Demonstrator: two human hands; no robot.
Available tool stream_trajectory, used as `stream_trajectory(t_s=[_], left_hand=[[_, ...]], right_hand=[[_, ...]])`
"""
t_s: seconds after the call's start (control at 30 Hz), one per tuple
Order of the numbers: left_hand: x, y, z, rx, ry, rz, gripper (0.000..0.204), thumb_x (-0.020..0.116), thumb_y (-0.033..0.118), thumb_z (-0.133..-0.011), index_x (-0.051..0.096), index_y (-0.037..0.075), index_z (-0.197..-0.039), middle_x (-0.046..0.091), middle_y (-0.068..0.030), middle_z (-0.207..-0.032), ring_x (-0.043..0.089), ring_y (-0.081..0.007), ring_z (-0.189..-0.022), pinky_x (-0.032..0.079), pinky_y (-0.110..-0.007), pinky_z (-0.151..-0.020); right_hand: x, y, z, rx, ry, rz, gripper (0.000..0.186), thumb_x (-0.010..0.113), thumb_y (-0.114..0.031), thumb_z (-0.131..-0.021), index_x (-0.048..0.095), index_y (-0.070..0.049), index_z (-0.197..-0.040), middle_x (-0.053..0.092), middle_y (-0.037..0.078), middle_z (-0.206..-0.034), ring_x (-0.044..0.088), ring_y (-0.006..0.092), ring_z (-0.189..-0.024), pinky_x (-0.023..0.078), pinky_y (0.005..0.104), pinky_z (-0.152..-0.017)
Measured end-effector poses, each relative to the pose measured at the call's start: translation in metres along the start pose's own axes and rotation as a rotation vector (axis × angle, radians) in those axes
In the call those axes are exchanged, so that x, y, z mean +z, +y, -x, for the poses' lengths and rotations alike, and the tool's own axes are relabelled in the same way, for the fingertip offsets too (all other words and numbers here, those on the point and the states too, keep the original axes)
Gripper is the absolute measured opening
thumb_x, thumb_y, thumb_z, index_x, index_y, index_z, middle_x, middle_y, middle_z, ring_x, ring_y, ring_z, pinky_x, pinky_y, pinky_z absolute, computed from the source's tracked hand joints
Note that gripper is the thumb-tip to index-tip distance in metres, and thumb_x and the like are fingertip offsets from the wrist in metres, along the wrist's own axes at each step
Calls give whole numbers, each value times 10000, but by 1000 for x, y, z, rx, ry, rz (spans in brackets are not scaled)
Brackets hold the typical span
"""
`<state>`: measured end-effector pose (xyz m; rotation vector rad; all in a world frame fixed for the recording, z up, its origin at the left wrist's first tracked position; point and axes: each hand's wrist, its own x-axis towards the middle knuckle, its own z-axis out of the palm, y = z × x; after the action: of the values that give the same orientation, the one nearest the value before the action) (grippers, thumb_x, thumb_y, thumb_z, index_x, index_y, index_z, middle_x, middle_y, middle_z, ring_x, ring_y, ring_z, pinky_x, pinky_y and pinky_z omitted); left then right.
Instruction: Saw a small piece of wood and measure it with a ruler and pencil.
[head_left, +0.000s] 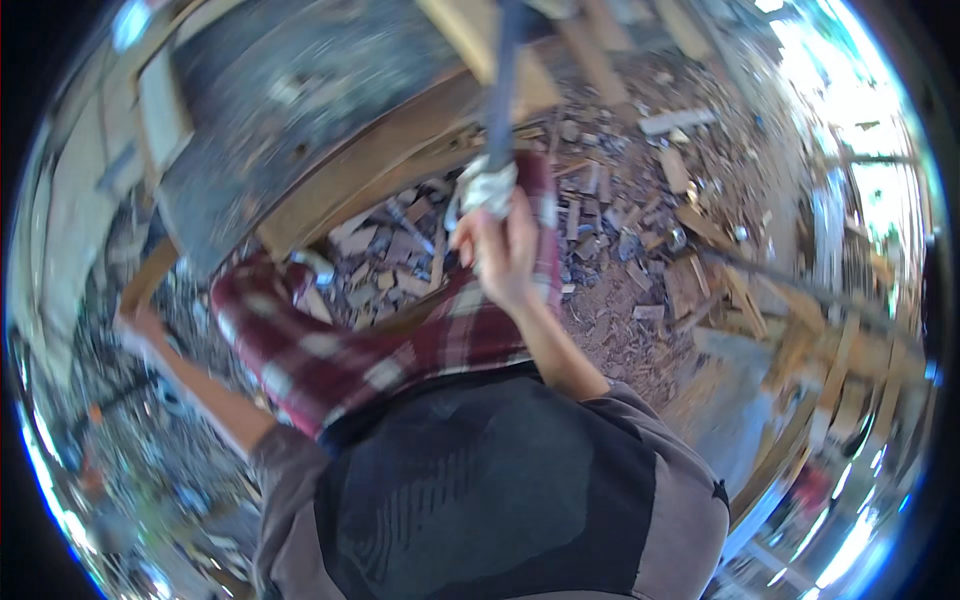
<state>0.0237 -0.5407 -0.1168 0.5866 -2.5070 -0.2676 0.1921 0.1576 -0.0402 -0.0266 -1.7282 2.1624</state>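
Observation:
My right hand (500,245) is closed round the white wrapped grip (487,187) of a long, dark, straight bar (503,95). The bar points away from me, past the top edge of the picture, so its far end is out of sight. Out to the left, my left hand (142,328) is at the lower end of a short brown piece of wood (152,275). Its fingers look closed on the wood, though motion blurs them. Ahead of me is a low bench with a dark, worn top (310,95) and a thick wooden front beam (370,165).
Broken wood offcuts and chips (610,215) cover the ground between and beside my plaid-covered legs (390,355). Planks and wooden framing (835,370) stand at the right. A pale board (163,105) leans at the bench's left end.

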Motion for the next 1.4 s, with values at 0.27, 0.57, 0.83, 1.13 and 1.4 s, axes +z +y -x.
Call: stream_trajectory(t_s=[0.27,0.57,0.83,1.13,1.4], left_hand=[[-141,178,17,-174,511,169,379,709,416,-847,739,73,-1006,727,-78,-997,693,-240,-913,550,-357,-778],[-162,361,39,81,-10,985,273,663,117,-889,662,32,-1148,674,-80,-1063,630,-141,-880,508,-250,-708],[-114,485,81,117,-458,1137,286,734,219,-866,681,50,-1092,676,-28,-943,590,-70,-757,471,-223,-599],[-92,509,91,-181,-615,1481,271,734,235,-883,675,29,-1049,668,-10,-866,602,-78,-721,475,-217,-580],[-59,486,76,58,58,384,609,632,508,-892,604,-54,-1124,608,-213,-1114,550,-298,-1066,450,-402,-902]], right_hand=[[-35,19,34,146,59,87,157,524,-121,-998,522,8,-1087,604,14,-650,522,36,-514,388,211,-467],[-29,17,31,50,-70,228,100,523,-102,-993,494,-7,-1000,603,28,-668,545,58,-540,422,229,-494],[-8,-19,-3,-7,-115,271,177,490,-54,-984,489,10,-1149,650,72,-864,573,102,-646,453,244,-585],[64,-28,-97,-59,-190,368,351,751,-245,-854,621,26,-1037,661,64,-806,560,80,-726,446,253,-647],[74,-14,-105,57,-130,401,324,748,-232,-847,666,75,-908,637,20,-718,512,72,-670,431,274,-618]])
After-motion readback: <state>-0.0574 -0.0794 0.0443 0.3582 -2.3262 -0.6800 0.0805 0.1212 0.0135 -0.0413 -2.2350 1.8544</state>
